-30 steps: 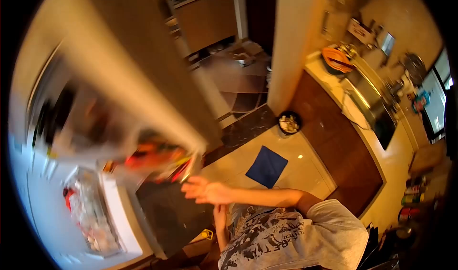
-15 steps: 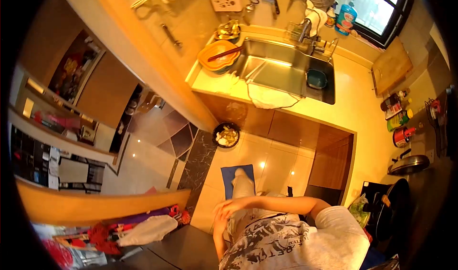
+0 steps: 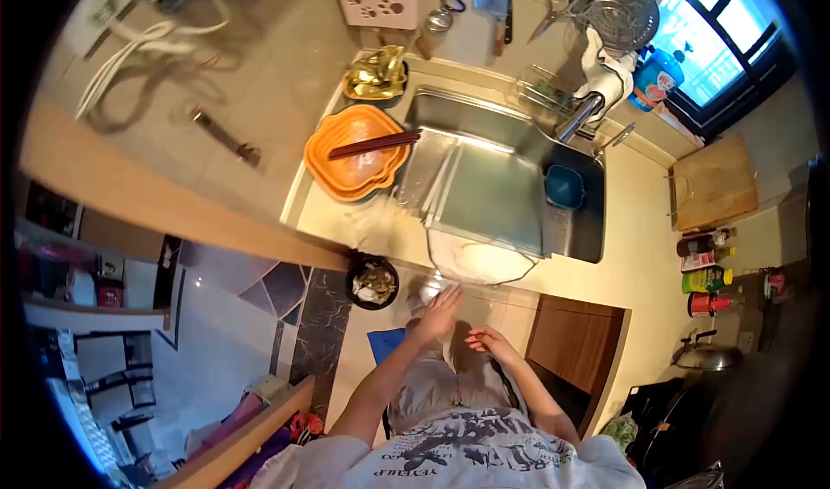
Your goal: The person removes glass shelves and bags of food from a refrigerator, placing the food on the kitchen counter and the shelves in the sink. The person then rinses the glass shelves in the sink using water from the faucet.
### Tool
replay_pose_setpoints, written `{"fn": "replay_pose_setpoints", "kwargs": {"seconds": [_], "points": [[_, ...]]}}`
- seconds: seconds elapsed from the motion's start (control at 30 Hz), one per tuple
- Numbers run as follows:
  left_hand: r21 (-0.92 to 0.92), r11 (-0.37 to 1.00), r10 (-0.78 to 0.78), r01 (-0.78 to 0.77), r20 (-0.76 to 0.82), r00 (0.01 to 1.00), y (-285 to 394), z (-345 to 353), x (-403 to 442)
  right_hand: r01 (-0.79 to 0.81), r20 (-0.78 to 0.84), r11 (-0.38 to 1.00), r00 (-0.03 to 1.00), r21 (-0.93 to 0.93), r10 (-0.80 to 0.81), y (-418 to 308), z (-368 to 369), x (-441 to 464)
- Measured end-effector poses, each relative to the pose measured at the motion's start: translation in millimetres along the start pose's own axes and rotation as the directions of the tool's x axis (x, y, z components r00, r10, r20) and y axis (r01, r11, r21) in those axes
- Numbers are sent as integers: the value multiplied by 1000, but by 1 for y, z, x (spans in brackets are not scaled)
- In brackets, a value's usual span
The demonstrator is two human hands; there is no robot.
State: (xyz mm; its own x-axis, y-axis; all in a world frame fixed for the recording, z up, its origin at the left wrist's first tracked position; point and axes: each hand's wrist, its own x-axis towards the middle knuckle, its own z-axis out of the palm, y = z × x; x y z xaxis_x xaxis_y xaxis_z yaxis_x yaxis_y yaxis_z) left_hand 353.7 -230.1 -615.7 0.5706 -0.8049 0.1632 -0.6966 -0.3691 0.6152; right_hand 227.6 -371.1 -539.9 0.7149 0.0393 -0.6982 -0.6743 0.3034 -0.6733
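Observation:
My left hand [image 3: 439, 314] reaches forward over my legs with its fingers stretched out, and nothing shows in it. To its right, my right hand [image 3: 489, 342] has its fingers loosely bent and apart, also empty. The two hands do not touch. Beyond them, a pale cloth [image 3: 484, 261] hangs at the counter's front edge below the steel sink [image 3: 475, 107]. Orange basins [image 3: 333, 156] stand left of the sink, with dark chopsticks [image 3: 372, 145] lying across them. A blue-green container [image 3: 565, 186] is in the sink's right part.
A black bin [image 3: 373, 283] with scraps stands on the floor before the counter. A blue mat [image 3: 384, 345] lies near my feet. Gold foil [image 3: 377, 72] is behind the basins. At the right are a cutting board [image 3: 713, 184], bottles [image 3: 706, 279] and a lidded pan [image 3: 709, 355].
The view has swung from the open fridge to the sink counter. My hands, close together half a second ago, are now apart and further forward.

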Motion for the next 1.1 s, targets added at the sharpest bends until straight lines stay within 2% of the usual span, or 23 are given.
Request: {"fn": "replay_pose_setpoints", "kwargs": {"seconds": [0.03,0.1,0.13,0.23,0.27,0.3,0.33,0.47,0.5,0.53,0.57,0.63,0.67,0.73,0.77,0.8,0.87,0.93,1.0,1.03,1.07,1.1], "points": [[-14,1000,10,-10,17,1000,3,9,10,-7,-18,1000,1000,14,8,19,-9,-7],[242,968,-134,64,284,949,-8,24,49,-47,-113,982,991,181,69,36,-28,-4],[240,969,-132,62,287,949,-15,35,60,-48,-116,982,991,183,70,37,-35,-2],[187,894,-440,408,545,714,-17,65,75,-152,-92,968,981,199,173,49,-46,-22],[179,890,-446,419,531,721,-14,65,79,-167,-90,977,980,129,179,47,-50,-22],[166,927,-375,337,347,859,-9,64,74,-184,-88,981,978,57,189,46,-56,-23],[176,950,-284,257,154,946,0,60,68,-171,-75,985,982,2,171,50,-65,-21],[144,911,-411,387,237,880,17,51,53,-159,11,983,987,-95,161,50,-93,-15],[131,940,-316,315,-15,949,24,48,45,-192,15,973,981,-128,196,50,-100,-14],[141,960,-198,242,-269,942,33,46,40,-226,17,960,973,-165,232,51,-109,-13],[139,954,-217,264,-281,935,41,44,35,-233,29,955,970,-183,242,62,-122,-8],[63,937,-307,342,-316,898,54,43,18,-241,33,931,965,-274,260,79,-137,6],[57,929,-329,365,-321,888,58,49,7,-333,16,912,938,-242,346,82,-141,12],[58,845,-490,532,-318,812,65,62,-15,-390,13,874,912,-292,411,81,-142,29],[48,830,-513,556,-327,794,68,69,-28,-431,1,841,890,-327,457,77,-140,38],[70,813,-533,578,-309,787,68,75,-43,-379,29,834,905,-401,425,80,-140,54],[45,777,-586,628,-312,748,71,80,-69,-358,115,847,895,-392,431,98,-140,96],[38,734,-631,678,-329,703,78,72,-88,-401,141,848,871,-346,470,124,-138,150],[14,716,-632,698,-410,657,74,81,-112,-523,186,847,827,-92,531,150,-124,211],[-1,700,-653,714,-405,640,75,89,-123,-334,319,905,855,-263,408,163,-122,241],[-58,678,-665,733,-473,578,74,94,-131,-101,471,916,832,-388,292,169,-116,273],[-117,654,-676,747,-534,508,75,97,-137,-127,348,900,892,-418,287,159,-93,288]]}}
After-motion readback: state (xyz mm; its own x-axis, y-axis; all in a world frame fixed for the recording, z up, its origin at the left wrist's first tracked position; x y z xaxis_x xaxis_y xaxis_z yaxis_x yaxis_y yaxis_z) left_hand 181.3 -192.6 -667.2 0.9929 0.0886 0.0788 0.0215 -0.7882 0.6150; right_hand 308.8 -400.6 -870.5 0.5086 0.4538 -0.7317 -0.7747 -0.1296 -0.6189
